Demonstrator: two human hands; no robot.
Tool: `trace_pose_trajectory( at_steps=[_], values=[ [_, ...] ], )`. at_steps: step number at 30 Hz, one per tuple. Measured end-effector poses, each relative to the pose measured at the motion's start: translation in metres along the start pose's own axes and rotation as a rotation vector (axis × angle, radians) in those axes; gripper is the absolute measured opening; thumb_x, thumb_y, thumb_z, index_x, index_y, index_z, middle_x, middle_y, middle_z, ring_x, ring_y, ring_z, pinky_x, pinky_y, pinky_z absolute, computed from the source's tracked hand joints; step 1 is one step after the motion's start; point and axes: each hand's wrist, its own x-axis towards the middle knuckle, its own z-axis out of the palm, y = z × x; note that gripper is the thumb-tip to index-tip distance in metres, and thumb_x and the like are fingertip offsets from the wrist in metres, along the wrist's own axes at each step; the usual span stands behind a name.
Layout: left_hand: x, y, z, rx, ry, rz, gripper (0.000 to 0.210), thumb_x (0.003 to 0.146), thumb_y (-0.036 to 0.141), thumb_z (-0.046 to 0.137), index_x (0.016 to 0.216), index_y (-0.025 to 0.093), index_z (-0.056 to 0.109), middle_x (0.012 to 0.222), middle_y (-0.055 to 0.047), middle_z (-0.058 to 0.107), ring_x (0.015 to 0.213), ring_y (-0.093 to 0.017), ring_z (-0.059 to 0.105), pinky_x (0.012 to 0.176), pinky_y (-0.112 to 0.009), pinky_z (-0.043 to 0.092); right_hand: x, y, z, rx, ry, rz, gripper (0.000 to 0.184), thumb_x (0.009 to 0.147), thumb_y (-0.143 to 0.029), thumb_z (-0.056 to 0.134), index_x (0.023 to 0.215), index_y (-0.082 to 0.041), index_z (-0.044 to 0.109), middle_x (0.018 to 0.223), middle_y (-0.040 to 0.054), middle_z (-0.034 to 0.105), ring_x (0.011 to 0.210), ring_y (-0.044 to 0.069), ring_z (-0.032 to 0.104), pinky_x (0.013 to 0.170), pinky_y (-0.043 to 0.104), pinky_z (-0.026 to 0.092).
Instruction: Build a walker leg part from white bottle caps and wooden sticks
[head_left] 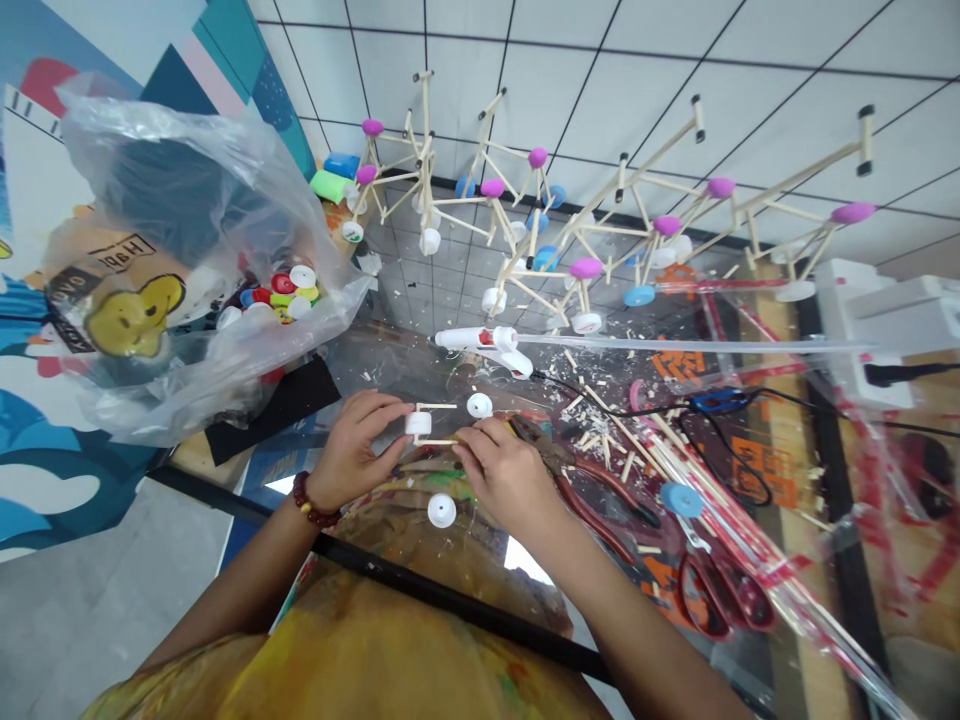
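Observation:
My left hand point(351, 455) has its thumb and fingers closed around a small piece made of a white bottle cap point(418, 425) with two wooden sticks. The upper stick point(439, 406) and the lower stick point(433, 442) point to the right, roughly parallel. Fingertips of my right hand point(511, 475) pinch the right end of the lower stick. One loose white cap point(479, 405) lies just above my right hand. Another white cap point(442, 510) rests on the glass tabletop between my forearms. A white glue gun point(480, 340) lies beyond my hands, a glue stick behind it.
Several stick models point(585, 268) with purple and blue caps stand along the back. A clear plastic bag point(300, 190) holding coloured caps is at left. Red-handled pliers point(600, 480), scissors point(712, 595), bundled sticks point(720, 490), stick scraps point(600, 440) and a black cable point(660, 408) lie right.

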Motion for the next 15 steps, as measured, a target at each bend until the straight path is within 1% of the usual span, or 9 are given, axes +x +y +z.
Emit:
trace_pose_trajectory(
  at_steps=[3,5,7,9,12,14,15],
  values=[
    [-0.001,0.001,-0.001,-0.006,0.017,-0.014,0.038,0.083,0.018,0.066,0.121,0.021,0.061,0.113,-0.009,0.067,0.107,-0.022,0.062,0.098,-0.042,0.049,-0.004,0.000,-0.010,0.021,0.046,-0.016,0.022,0.096,-0.021,0.051,0.108,-0.015,0.068,0.099,0.0098,0.068,0.082,0.020,0.069,0.072,0.029,0.056],
    [-0.002,0.002,-0.003,-0.009,0.054,-0.042,0.040,0.084,0.016,0.063,0.123,0.021,0.060,0.117,-0.010,0.066,0.111,-0.022,0.061,0.098,-0.041,0.050,-0.011,0.000,-0.021,0.045,0.075,-0.032,0.022,0.097,-0.022,0.050,0.107,-0.015,0.068,0.098,0.0092,0.068,0.080,0.019,0.069,0.071,0.029,0.056],
    [-0.002,0.002,-0.005,-0.007,0.124,-0.080,0.039,0.084,0.016,0.061,0.123,0.020,0.060,0.118,-0.010,0.066,0.111,-0.022,0.062,0.098,-0.041,0.051,-0.021,0.001,-0.033,0.069,0.099,-0.040,0.021,0.097,-0.021,0.050,0.105,-0.016,0.069,0.096,0.0085,0.068,0.079,0.018,0.069,0.070,0.029,0.056],
    [-0.002,0.002,-0.008,-0.008,0.218,-0.109,0.037,0.083,0.017,0.063,0.120,0.019,0.061,0.115,-0.010,0.067,0.108,-0.022,0.063,0.097,-0.041,0.051,-0.034,0.005,-0.044,0.080,0.133,-0.028,0.020,0.097,-0.021,0.050,0.103,-0.017,0.069,0.096,0.0079,0.069,0.080,0.018,0.069,0.072,0.028,0.056],
    [-0.003,0.005,-0.015,-0.028,0.326,-0.135,0.029,0.083,0.020,0.067,0.111,0.018,0.065,0.105,-0.008,0.069,0.099,-0.020,0.065,0.090,-0.038,0.053,-0.058,0.015,-0.059,0.040,0.197,0.032,0.018,0.096,-0.021,0.053,0.100,-0.018,0.069,0.094,0.0070,0.070,0.082,0.017,0.069,0.074,0.026,0.056],
    [-0.007,0.009,-0.021,-0.045,0.365,-0.157,0.014,0.085,0.021,0.065,0.099,0.019,0.069,0.091,-0.005,0.070,0.084,-0.017,0.065,0.078,-0.032,0.053,-0.076,0.027,-0.070,-0.015,0.229,0.108,0.017,0.096,-0.023,0.053,0.097,-0.019,0.070,0.093,0.0057,0.071,0.081,0.016,0.070,0.072,0.025,0.055],
    [-0.009,0.012,-0.024,-0.052,0.371,-0.178,0.011,0.085,0.021,0.065,0.094,0.019,0.070,0.087,-0.004,0.070,0.077,-0.015,0.064,0.073,-0.029,0.052,-0.085,0.034,-0.076,-0.043,0.249,0.160,0.017,0.096,-0.024,0.054,0.096,-0.020,0.071,0.092,0.0051,0.072,0.079,0.016,0.070,0.070,0.025,0.054]
  ],
)
